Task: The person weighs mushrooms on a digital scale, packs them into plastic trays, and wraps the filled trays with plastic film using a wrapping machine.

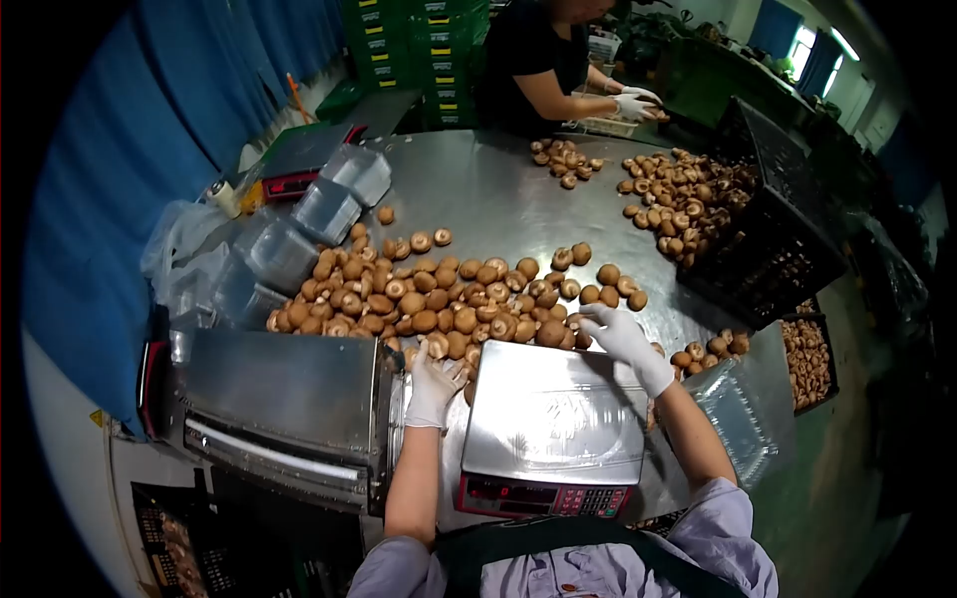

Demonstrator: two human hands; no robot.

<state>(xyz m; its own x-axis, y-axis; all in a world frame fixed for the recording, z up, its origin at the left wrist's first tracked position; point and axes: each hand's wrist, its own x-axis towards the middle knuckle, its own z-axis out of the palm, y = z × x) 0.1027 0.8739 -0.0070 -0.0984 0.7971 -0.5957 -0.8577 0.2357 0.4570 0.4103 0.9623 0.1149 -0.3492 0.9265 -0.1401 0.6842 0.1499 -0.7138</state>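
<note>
A broad heap of brown mushrooms [424,321] lies on the metal table in front of me. My left hand [435,391], in a white glove, is at the near edge of the heap with its fingers apart, close to several mushrooms. My right hand [626,344], gloved too, reaches over the right back corner of the weighing scale [553,419]. Its fingers stretch out against the heap's right end, and I see nothing held in them. The scale's steel pan carries no mushrooms, and its red-edged panel faces me.
Left of the scale stands a metal machine [279,384]. Clear plastic trays [274,249] are stacked beyond it; more trays [736,419] lie at right. A black crate [773,224] lies tipped beside another mushroom pile [688,194]. Across the table [469,189], a gloved co-worker [538,75] handles mushrooms.
</note>
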